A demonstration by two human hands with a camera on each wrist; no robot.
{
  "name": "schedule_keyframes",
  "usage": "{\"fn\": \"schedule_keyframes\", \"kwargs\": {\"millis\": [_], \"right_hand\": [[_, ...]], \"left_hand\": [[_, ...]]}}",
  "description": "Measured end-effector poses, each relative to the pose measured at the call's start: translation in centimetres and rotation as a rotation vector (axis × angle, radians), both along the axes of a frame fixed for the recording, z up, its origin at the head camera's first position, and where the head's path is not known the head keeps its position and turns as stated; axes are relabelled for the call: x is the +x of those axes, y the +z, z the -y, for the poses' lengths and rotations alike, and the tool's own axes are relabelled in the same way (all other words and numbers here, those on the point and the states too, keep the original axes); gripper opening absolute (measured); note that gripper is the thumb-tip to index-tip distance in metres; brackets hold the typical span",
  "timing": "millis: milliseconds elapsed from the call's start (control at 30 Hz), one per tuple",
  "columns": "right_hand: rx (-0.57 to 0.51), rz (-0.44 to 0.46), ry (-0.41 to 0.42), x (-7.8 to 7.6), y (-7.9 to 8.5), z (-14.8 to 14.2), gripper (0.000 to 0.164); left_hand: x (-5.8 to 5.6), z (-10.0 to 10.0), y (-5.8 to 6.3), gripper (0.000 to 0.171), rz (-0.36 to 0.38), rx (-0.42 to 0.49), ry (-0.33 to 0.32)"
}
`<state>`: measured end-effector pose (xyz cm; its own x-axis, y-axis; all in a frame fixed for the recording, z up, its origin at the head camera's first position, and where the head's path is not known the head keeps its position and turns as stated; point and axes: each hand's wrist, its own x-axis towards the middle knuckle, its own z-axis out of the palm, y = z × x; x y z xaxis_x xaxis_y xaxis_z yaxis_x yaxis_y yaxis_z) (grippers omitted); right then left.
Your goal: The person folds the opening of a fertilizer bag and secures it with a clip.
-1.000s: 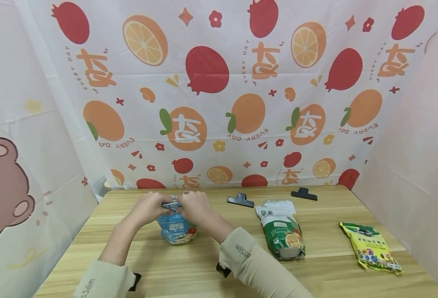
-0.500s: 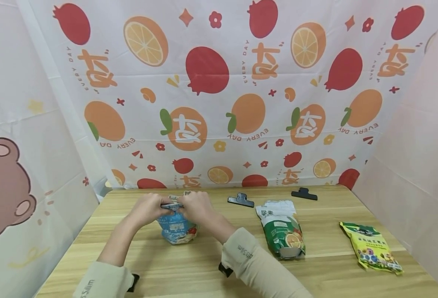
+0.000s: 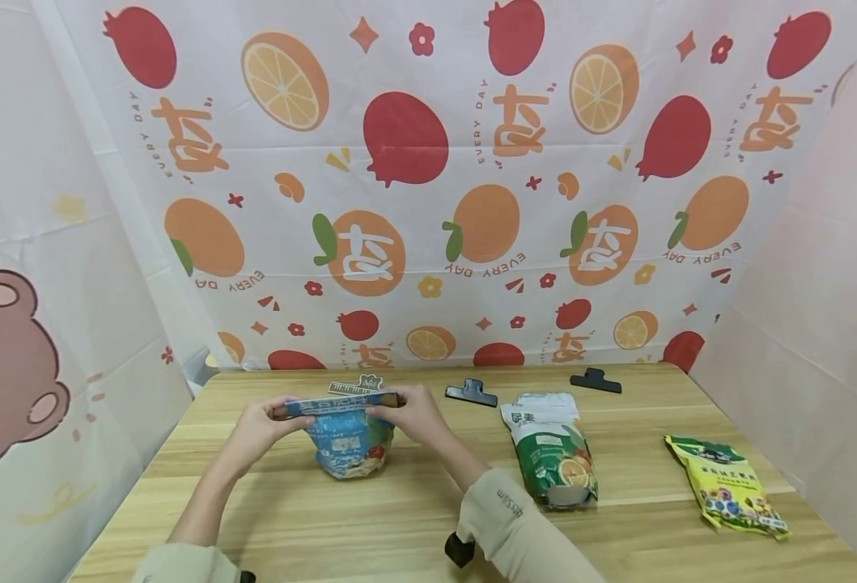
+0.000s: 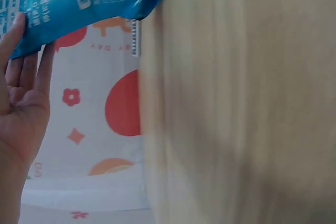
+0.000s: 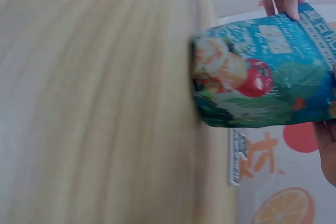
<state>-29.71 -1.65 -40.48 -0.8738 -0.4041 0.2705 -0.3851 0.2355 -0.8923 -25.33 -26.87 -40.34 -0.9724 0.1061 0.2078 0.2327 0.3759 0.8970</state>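
A blue bag (image 3: pixel 348 447) with pictures of vegetables stands on the wooden table, its top edge stretched out flat and wide. My left hand (image 3: pixel 260 431) pinches the left end of that edge, thumb in front and fingers behind. At the other end, my right hand (image 3: pixel 419 417) pinches the right corner. In the left wrist view, the thumb and fingers of my left hand (image 4: pixel 23 98) have the blue plastic (image 4: pixel 94 1) between them. The right wrist view shows the printed front of the bag (image 5: pixel 262 72), with part of my right hand (image 5: pixel 328 156) cut off by the frame.
Behind the blue bag lies a white patterned clip (image 3: pixel 355 386). Two black clips, one nearer (image 3: pixel 471 393) and one farther right (image 3: pixel 596 380), lie at the back of the table. A green-and-white bag (image 3: pixel 552 461) and a yellow packet (image 3: pixel 728 486) lie to the right.
My hands have moved apart from close together over the bag to its two top corners. The bag's top edge is now spread wide, and the patterned clip behind shows more.
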Motion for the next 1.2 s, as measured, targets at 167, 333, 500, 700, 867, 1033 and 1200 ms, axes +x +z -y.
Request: {"fn": "schedule_keyframes", "kwargs": {"millis": [167, 333, 500, 700, 867, 1033, 1200], "right_hand": [[-0.105, 0.020, -0.032, 0.5, -0.9, 0.4, 0.017], [-0.144, 0.010, -0.117, 0.7, -1.0, 0.8, 0.018], [-0.180, -0.010, -0.145, 0.7, -1.3, 1.1, 0.017], [-0.196, 0.009, -0.131, 0.5, -1.3, 1.1, 0.017], [-0.100, 0.050, -0.077, 0.5, -0.5, 0.5, 0.023], [-0.002, -0.034, -0.009, 0.4, 0.5, 0.1, 0.034], [0.206, -0.329, 0.003, 0.8, 1.8, 0.1, 0.027]], "left_hand": [[-0.1, -0.5, -1.0, 0.037, 0.027, 0.073, 0.041], [-0.1, -0.9, -1.3, 0.034, 0.020, 0.094, 0.067], [-0.2, -1.0, -1.4, 0.034, 0.024, 0.083, 0.099], [-0.3, -1.0, -1.2, 0.036, 0.039, 0.056, 0.108], [-0.2, -0.8, 0.2, 0.035, 0.011, -0.096, 0.072], [-0.1, -1.3, 1.7, 0.032, -0.113, -0.193, 0.018], [0.2, -2.4, 2.6, 0.024, -0.209, -0.270, 0.006]]}}
